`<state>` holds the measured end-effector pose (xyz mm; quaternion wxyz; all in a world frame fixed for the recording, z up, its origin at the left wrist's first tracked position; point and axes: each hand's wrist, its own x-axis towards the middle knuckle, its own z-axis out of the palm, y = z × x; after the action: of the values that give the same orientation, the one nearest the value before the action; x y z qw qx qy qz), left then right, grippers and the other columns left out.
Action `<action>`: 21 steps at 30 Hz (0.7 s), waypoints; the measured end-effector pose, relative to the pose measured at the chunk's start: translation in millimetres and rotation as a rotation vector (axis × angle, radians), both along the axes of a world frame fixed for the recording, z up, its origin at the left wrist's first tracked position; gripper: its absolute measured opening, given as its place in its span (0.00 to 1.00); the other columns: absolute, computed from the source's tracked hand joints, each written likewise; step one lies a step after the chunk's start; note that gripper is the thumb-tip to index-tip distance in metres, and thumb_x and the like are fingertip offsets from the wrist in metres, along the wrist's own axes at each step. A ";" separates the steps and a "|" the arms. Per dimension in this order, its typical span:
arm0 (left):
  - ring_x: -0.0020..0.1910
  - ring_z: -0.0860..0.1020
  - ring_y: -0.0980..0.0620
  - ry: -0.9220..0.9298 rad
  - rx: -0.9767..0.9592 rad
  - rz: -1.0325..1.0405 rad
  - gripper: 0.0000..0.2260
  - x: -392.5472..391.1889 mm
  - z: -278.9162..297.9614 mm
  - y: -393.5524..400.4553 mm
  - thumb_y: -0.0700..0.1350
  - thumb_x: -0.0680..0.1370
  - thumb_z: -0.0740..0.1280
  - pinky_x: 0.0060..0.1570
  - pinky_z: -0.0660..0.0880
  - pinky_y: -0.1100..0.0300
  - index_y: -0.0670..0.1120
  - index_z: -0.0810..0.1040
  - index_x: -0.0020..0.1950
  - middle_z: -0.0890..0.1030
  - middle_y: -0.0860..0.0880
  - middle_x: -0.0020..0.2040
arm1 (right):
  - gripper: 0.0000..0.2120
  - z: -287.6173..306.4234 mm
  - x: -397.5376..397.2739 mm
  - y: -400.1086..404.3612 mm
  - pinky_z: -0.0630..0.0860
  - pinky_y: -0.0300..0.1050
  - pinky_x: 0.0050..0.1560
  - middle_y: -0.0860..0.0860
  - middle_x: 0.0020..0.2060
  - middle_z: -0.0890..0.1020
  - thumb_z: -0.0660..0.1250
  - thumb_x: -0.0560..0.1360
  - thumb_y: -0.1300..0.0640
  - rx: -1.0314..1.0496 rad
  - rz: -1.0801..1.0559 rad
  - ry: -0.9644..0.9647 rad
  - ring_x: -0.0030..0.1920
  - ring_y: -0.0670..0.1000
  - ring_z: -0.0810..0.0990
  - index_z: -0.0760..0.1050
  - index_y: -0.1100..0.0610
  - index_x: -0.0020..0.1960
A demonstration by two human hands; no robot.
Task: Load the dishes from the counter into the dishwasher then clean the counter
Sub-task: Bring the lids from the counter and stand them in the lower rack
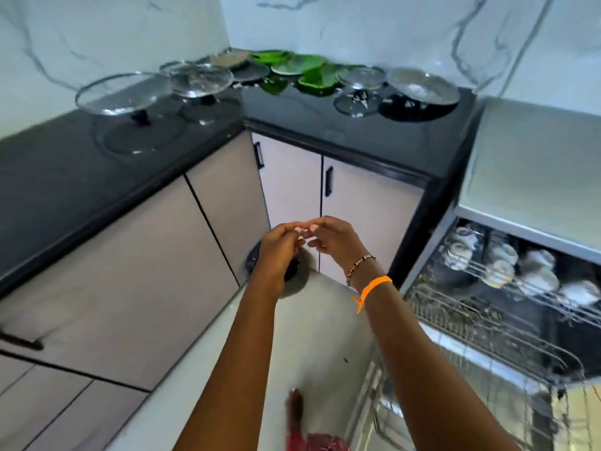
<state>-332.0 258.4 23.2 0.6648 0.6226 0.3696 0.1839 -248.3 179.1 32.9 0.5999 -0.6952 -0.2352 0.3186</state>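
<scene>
Both bare hands are meeting in the middle of the view, in front of the corner cabinets. The left hand (279, 247) is curling its fingers (294, 230) loosely inward, and the right hand (331, 237) is doing the same, so the fingertips of the two are touching or nearly touching; whether anything small is pinched between them cannot be told. Just behind the left hand a dark round object (252, 260) is showing, mostly hidden, and it is unclear whether the hand is holding it.

The dishes are sitting on the black tabletop (81, 164), far from the hands: a large glass lid (123, 92) on the left, a second glass lid (201, 81) beside it, green plates (302, 71) crowded in the far corner, and a glass lid (422, 86) on the right end. To the right, the dishwasher (494, 304) is standing open with its racks pulled out, the upper rack (507, 271) carrying pale cups and bowls.
</scene>
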 end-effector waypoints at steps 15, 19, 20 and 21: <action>0.56 0.77 0.49 -0.001 -0.054 0.123 0.10 144.5 56.5 204.7 0.42 0.81 0.57 0.62 0.73 0.54 0.45 0.78 0.56 0.79 0.46 0.56 | 0.12 47.5 164.0 230.0 0.68 0.24 0.27 0.58 0.41 0.77 0.56 0.78 0.67 -0.010 0.054 -0.008 0.34 0.45 0.74 0.76 0.70 0.55; 0.51 0.77 0.52 -0.059 -0.127 0.250 0.10 137.8 63.4 262.1 0.41 0.81 0.57 0.59 0.73 0.56 0.46 0.78 0.52 0.79 0.48 0.50 | 0.08 49.4 177.4 296.6 0.68 0.31 0.32 0.52 0.36 0.77 0.58 0.78 0.63 -0.046 0.130 0.077 0.31 0.43 0.75 0.75 0.61 0.51; 0.50 0.77 0.52 -0.073 -0.141 0.291 0.10 134.7 64.4 278.9 0.40 0.81 0.57 0.58 0.72 0.56 0.44 0.78 0.53 0.79 0.48 0.49 | 0.08 50.2 179.9 314.3 0.68 0.33 0.33 0.52 0.36 0.77 0.57 0.78 0.63 -0.065 0.159 0.077 0.31 0.43 0.75 0.75 0.60 0.51; 0.49 0.77 0.52 -0.087 -0.156 0.331 0.10 131.3 64.9 295.3 0.40 0.81 0.57 0.58 0.72 0.56 0.43 0.78 0.55 0.78 0.48 0.48 | 0.10 50.8 182.0 331.0 0.68 0.33 0.33 0.51 0.35 0.77 0.57 0.79 0.63 -0.079 0.180 0.075 0.30 0.43 0.74 0.76 0.62 0.53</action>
<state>-200.7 553.7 88.1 0.6871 0.4914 0.4509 0.2882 -66.3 510.1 83.7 0.5493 -0.6821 -0.2612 0.4060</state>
